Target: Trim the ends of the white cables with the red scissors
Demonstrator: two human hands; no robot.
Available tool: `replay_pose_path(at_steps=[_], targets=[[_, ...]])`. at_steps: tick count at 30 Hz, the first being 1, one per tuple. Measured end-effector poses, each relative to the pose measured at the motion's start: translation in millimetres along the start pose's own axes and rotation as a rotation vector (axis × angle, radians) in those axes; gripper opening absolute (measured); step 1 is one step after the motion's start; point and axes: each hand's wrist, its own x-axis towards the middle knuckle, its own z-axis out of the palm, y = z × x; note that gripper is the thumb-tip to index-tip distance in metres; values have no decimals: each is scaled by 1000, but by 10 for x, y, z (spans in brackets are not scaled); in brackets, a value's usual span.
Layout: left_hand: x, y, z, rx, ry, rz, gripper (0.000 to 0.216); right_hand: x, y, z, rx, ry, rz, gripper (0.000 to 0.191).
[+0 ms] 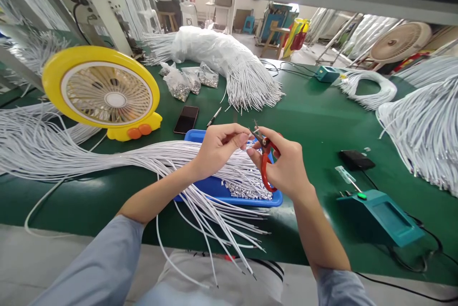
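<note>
My left hand is closed in a pinch over the blue tray, with a short white cable end showing at its fingertips. Close beside it, my right hand grips red-handled scissors, whose blades point up and meet the cable tip. Whether the blades are fully closed is hard to make out. Below both hands sits the blue tray, holding small shiny metal pieces. A long bundle of white cables runs from the left across the tray, and several loose ends hang past the front table edge.
A yellow fan stands at left. Behind the tray lie a phone, a pen, bags of metal parts and a wrapped cable bundle. To the right are a teal device, a black box and more cables.
</note>
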Motion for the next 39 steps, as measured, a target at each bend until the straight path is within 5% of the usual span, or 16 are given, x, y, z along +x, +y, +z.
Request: replay_pose_path(at_steps=[18, 27, 33, 36, 39], targets=[[-3, -31, 1, 131, -75, 120, 16, -15, -39, -33, -72, -56, -10, 50], [-18, -21, -37, 144, -139, 234, 17, -65, -99, 6, -31, -23, -30, 39], [18, -116, -74, -17, -9, 70, 19, 18, 5, -59, -10, -68, 113, 37], [24, -118, -77, -45, 76, 16, 18, 64, 67, -77, 217, 54, 187, 28], [-8, -70, -34, 102, 5, 66, 17, 57, 49, -48, 507, 241, 170, 21]])
